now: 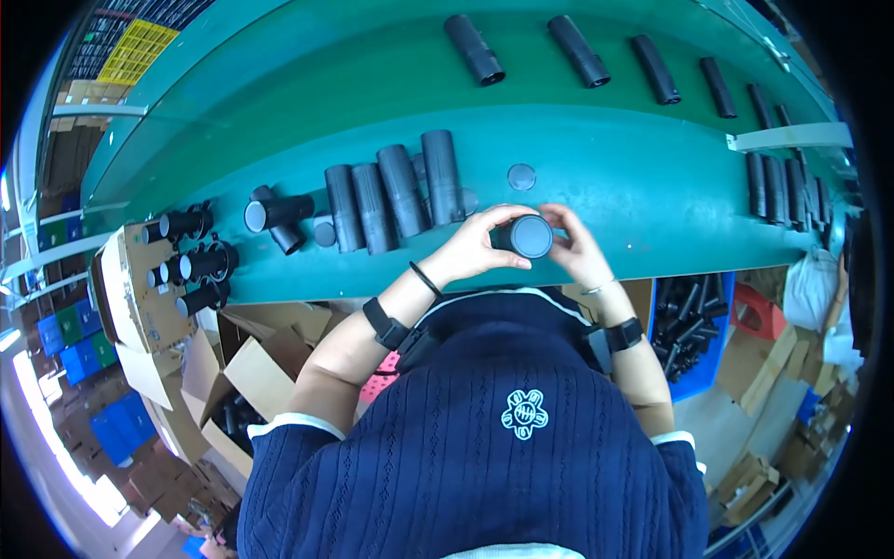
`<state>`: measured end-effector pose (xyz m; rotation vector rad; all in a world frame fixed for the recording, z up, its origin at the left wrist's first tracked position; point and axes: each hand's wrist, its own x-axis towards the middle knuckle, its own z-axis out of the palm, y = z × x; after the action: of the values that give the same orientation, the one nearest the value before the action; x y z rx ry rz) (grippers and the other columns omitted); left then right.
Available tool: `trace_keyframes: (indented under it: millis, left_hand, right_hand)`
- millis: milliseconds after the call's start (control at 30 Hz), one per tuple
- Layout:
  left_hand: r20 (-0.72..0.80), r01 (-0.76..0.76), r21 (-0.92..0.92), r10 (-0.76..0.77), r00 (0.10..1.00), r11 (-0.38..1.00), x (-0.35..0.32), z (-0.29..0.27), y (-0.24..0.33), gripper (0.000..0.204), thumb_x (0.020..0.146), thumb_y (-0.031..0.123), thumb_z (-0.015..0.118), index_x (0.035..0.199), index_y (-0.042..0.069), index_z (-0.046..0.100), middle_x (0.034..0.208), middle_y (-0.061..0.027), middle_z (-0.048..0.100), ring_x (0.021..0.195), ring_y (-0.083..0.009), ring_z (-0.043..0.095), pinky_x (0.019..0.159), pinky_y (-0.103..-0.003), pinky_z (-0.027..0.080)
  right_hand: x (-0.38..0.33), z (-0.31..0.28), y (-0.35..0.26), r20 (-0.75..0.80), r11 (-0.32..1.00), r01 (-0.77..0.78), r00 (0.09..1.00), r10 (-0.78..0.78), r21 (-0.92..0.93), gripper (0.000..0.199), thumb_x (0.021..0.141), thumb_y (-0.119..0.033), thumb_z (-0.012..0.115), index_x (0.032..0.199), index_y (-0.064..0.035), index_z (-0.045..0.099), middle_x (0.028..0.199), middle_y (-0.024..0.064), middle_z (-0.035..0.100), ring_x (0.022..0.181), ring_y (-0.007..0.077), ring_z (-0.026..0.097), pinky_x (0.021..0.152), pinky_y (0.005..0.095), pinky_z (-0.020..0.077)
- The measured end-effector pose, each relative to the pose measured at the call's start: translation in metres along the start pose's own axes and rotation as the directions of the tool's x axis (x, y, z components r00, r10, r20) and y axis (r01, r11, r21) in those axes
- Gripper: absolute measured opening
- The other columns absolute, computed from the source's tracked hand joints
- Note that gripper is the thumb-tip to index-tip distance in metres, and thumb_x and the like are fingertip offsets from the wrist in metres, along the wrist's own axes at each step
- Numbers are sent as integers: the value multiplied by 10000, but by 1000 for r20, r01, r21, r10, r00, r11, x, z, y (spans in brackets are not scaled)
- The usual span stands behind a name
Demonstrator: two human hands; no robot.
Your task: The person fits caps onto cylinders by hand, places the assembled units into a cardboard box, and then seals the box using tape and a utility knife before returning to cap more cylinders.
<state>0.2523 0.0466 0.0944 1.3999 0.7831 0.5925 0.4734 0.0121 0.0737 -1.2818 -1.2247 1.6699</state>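
Note:
Both hands hold one black tube (528, 237) with a round cap end facing me, just above the near edge of the green table (596, 177). My left hand (477, 246) wraps the tube from the left. My right hand (577, 244) grips it from the right. Just beyond the hands, several black tubes (396, 194) lie side by side. A loose round black cap (521, 176) lies flat on the table beyond the held tube.
A green conveyor belt (372, 65) at the back carries several black tubes (582, 51). More tubes (787, 186) are stacked at the right. A cardboard box (140, 289) with tubes sits left; a blue bin (694, 317) of tubes sits at the lower right.

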Motion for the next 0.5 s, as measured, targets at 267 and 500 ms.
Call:
trace_keyframes:
  millis: [267, 500]
  left_hand:
    - [-94, -130, -74, 123, 988, 989, -26, 4, -25, 752, 680, 141, 829, 1327, 45, 457, 1306, -105, 497, 1281, -221, 429, 1071, -363, 349]
    - [-64, 1, 54, 3, 998, 999, -31, 5, -18, 780, 793, 224, 754, 1413, 67, 307, 1393, -139, 404, 1318, -245, 377, 1081, -374, 318]
  right_hand:
    - [-3, 18, -12, 134, 983, -50, 991, 26, 179, 290, 923, -134, 593, 1198, -60, 540, 901, -20, 550, 797, 60, 541, 657, 205, 453]
    - [1, 31, -13, 60, 916, -123, 992, 108, 382, 322, 917, -118, 591, 1229, -61, 534, 869, -9, 544, 728, 76, 556, 616, 210, 461]
